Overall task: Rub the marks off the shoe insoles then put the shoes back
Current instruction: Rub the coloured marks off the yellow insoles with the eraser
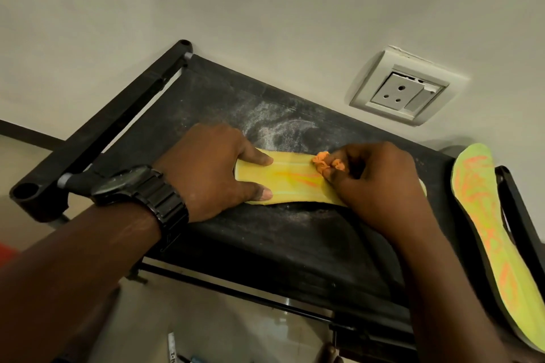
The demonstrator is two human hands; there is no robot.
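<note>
Left hand [212, 168] flat, pinning insole [295, 183], right hand [374, 183] pinching rag [324, 163] mid-rub: streaks left, second insole [483, 215] looks untouched.

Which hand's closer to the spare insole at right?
Right. Right hand with cloth sits just left of the spare insole; left hand is farther left, pressing the other insole.

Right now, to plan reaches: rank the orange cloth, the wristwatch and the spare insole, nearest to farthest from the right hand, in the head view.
1. orange cloth, pinched in the right hand.
2. spare insole, to the right, at the end of the rack.
3. wristwatch, far left, on the left wrist.
</note>
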